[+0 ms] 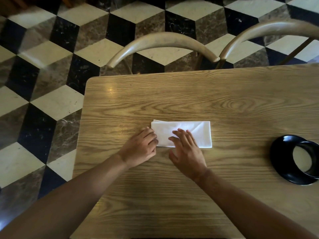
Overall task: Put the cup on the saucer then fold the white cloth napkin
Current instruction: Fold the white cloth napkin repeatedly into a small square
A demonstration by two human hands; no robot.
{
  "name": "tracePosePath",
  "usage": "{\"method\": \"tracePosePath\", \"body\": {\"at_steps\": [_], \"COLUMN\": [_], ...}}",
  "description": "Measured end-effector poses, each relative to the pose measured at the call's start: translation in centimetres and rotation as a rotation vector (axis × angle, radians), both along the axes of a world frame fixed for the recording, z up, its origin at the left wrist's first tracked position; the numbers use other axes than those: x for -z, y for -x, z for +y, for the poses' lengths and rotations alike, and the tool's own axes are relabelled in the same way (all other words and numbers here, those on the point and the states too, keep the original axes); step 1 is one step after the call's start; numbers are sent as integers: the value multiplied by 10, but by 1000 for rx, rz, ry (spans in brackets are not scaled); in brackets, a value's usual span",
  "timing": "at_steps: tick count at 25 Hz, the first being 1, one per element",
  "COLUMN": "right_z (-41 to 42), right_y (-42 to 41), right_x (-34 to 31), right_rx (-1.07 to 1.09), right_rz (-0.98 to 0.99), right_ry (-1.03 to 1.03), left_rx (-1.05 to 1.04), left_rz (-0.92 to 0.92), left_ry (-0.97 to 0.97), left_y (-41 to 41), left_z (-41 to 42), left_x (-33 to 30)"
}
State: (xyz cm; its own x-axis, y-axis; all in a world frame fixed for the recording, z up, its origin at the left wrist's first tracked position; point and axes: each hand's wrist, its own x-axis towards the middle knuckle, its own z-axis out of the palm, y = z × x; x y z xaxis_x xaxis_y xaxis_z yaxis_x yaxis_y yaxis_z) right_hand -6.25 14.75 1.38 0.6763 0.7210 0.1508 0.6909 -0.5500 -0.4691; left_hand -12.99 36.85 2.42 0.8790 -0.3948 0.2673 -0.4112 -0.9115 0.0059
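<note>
The white cloth napkin (pixel 189 131) lies folded into a long rectangle in the middle of the wooden table (pixel 172 100). My left hand (pixel 140 146) is at the napkin's left end, fingers curled onto its edge. My right hand (pixel 187 150) lies flat, fingers spread, with the fingertips pressing on the napkin's front half. At the right edge of the view a black cup (pixel 306 159) with a pale inside sits on a black saucer (pixel 280 152).
Two curved wooden chair backs stand at the table's far side, one (pixel 162 42) behind the middle and another (pixel 269 30) to the right. A black, white and grey tiled floor (pixel 43 75) lies left of and beyond the table.
</note>
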Motion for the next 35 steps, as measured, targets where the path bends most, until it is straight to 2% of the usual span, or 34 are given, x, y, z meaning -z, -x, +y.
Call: {"method": "tracePosePath", "body": {"at_steps": [4, 7, 11, 14, 16, 18, 21, 27, 29, 31, 35], "right_z": [16, 17, 14, 8, 0, -6, -15, -34, -41, -47, -54], "right_y": [3, 3, 7, 7, 8, 9, 18, 23, 22, 20, 15], "right_x": [-19, -35, -56, -76, -91, -101, -109, -110, -101, -89, -62], "right_rx": [25, 10, 0, 25, 31, 71, 148, 183, 220, 243, 326], "right_rz": [68, 73, 106, 252, 335, 497, 708, 1079, 1183, 1249, 1333], "right_ry": [86, 57, 6, -82, -158, -149, -153, -348, -423, -468, -429], "left_rx": [13, -26, -117, -357, -513, -589, -539, -304, -360, -482, -600], "left_rz": [-15, -19, 118, 346, 404, 446, 588, 896, 936, 952, 1041], "left_ry": [63, 145, 352, 652, 999, 1384, 1664, 2004, 1991, 1894, 1604], "left_y": [-3, -2, 0, 13, 28, 36, 44, 40, 41, 43, 42], "left_z": [-5, -12, -8, 8, 10, 2, -26, -65, -71, -74, -76], "left_x": [-10, -34, -82, -107, -111, -106, -93, -75, -69, -62, -43]}}
